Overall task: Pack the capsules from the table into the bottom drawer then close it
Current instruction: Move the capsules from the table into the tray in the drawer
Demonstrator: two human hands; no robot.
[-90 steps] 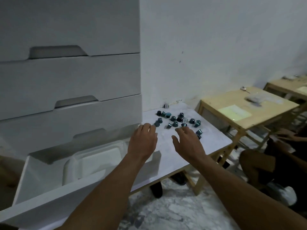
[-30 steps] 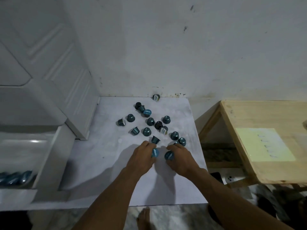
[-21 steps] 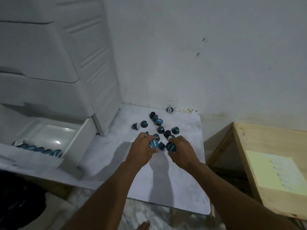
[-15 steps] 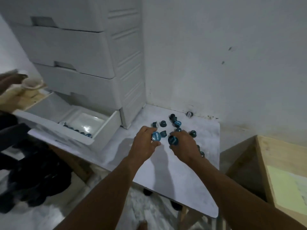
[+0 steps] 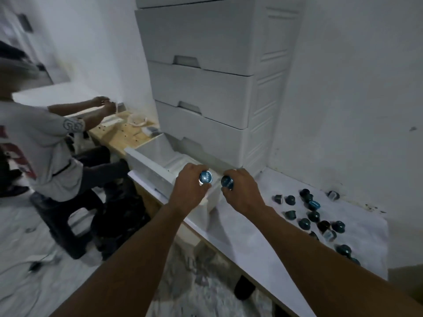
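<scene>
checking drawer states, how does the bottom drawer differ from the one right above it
The bottom drawer is pulled out, its white inside exposed; the middle drawer sits shut, flush with the cabinet. Both hands hold capsules at the bottom drawer's near end; nothing is near the middle one. Both are white plastic.

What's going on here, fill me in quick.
A person is moving coffee capsules into the open bottom drawer of a white plastic drawer unit. The left hand grips a blue capsule and the right hand another capsule, both held over the drawer's near corner. A scatter of loose capsules is still on the white table. Another person sits at a wooden table to the left.
</scene>
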